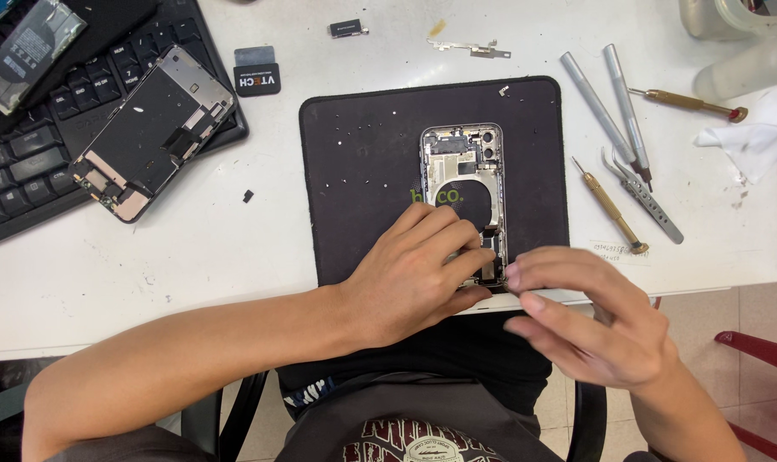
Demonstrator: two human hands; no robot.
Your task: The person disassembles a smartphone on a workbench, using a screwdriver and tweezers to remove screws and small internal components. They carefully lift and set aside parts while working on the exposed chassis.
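An opened phone housing (461, 175) lies on a black work mat (363, 171), its inner frame facing up. My left hand (414, 269) rests on the housing's lower end, fingers curled over it and holding it down. My right hand (589, 316) hovers just right of that end, thumb and forefinger pinched near the housing's bottom edge; what they pinch is too small to tell. Several tiny screws (367, 150) are scattered on the mat.
A detached phone screen (153, 133) lies on a black keyboard (29, 162) at the left, a battery (29, 51) above it. Two grey screwdrivers (611, 103), tweezers (645, 192), two brass-handled drivers (611, 210) and a white cloth (756, 133) lie right of the mat.
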